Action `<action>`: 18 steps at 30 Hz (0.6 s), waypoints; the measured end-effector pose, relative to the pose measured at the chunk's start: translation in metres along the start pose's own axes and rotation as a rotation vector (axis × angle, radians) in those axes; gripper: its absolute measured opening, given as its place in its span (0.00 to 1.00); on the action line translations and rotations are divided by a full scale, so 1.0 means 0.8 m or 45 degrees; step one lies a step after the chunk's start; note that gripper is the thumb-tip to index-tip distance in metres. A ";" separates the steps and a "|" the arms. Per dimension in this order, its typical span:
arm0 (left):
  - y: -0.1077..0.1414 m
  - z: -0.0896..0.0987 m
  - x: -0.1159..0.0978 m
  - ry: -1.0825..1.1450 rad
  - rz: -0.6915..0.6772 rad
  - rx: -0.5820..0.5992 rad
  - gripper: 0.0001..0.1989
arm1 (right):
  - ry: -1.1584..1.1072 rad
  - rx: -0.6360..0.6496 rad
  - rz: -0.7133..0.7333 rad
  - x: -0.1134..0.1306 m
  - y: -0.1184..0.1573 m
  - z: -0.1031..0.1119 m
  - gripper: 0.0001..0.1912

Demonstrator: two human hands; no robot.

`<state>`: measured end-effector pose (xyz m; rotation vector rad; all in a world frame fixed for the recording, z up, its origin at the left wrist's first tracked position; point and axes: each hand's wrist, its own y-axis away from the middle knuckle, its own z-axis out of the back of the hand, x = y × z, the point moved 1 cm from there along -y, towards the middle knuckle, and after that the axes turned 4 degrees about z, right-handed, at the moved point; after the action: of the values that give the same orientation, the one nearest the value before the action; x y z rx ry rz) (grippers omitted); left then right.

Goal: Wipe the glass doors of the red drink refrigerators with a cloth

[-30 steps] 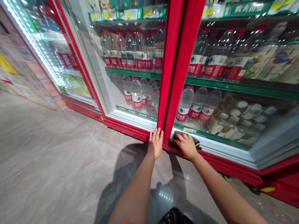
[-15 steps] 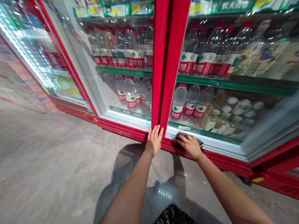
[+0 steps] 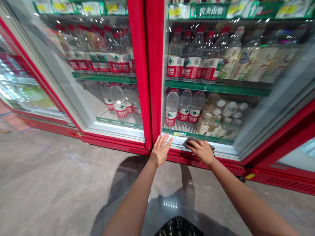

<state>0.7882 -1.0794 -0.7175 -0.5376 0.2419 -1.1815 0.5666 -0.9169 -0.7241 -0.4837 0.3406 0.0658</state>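
Observation:
My left hand [image 3: 161,151] rests with fingers outstretched at the lower left corner of the right glass door, touching its red frame [image 3: 157,98]. To its right, my right hand [image 3: 201,151] presses a dark grey cloth [image 3: 187,142] against the bottom edge of that door. The fingers curl over the cloth, and part of it sticks out on both sides of the hand. Behind the glass, close above my hands, stand water bottles [image 3: 171,109] with red and white labels.
A green shelf edge [image 3: 216,86] runs across the refrigerator, with more bottles [image 3: 197,55] on it. White-capped bottles [image 3: 221,123] stand at the lower right. The left glass door [image 3: 98,105] is closed. Grey floor [image 3: 61,183] lies in front, below a red slotted base [image 3: 113,144].
The view has swung to the right. My left hand has shifted from the join between the doors to the right door's lower corner. My right hand stays on the cloth at the bottom edge.

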 end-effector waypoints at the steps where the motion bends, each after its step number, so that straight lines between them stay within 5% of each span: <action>1: -0.005 -0.001 -0.003 0.003 -0.004 0.001 0.39 | 0.020 -0.061 -0.079 -0.008 -0.002 0.004 0.21; 4: -0.022 -0.005 -0.015 0.005 -0.007 -0.008 0.40 | 0.044 -0.184 -0.190 -0.014 -0.017 0.011 0.22; 11: -0.045 -0.019 -0.049 -0.003 -0.070 -0.032 0.39 | -0.014 -0.050 0.123 -0.017 -0.004 0.009 0.20; 18: -0.067 -0.026 -0.072 0.043 -0.133 -0.012 0.42 | 0.025 -0.142 -0.258 -0.059 0.074 -0.004 0.21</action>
<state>0.7140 -1.0467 -0.7135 -0.5439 0.2510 -1.2926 0.5125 -0.8650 -0.7368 -0.6271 0.3068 -0.1178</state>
